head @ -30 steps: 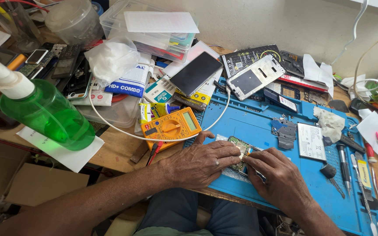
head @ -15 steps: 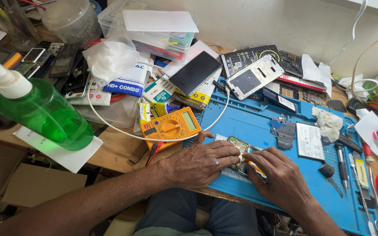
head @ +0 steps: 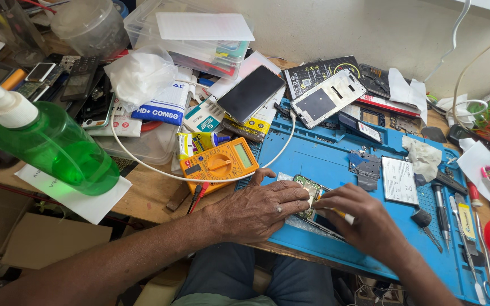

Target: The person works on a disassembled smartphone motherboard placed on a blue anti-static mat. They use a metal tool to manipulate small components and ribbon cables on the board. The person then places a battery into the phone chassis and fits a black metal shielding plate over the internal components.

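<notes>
My left hand (head: 262, 209) lies flat on the blue work mat (head: 319, 158), its fingers pressing down on a small green circuit board (head: 308, 187) that sits on a dark phone body. My right hand (head: 364, 218) is curled around a thin yellow-handled tool (head: 341, 214), whose tip points at the board; the tip itself is hidden under my fingers. Both hands meet over the board at the mat's near edge.
An orange multimeter (head: 219, 164) lies left of the mat, a green spray bottle (head: 52, 147) further left. A white cable (head: 199, 178) loops across. Phones (head: 250, 93), a white phone frame (head: 327, 97), a battery (head: 399, 180), screwdrivers (head: 440, 207) and plastic boxes (head: 194, 39) crowd the desk.
The hands stay over the circuit board; my right hand has shifted slightly with the yellow tool. Nothing else has moved.
</notes>
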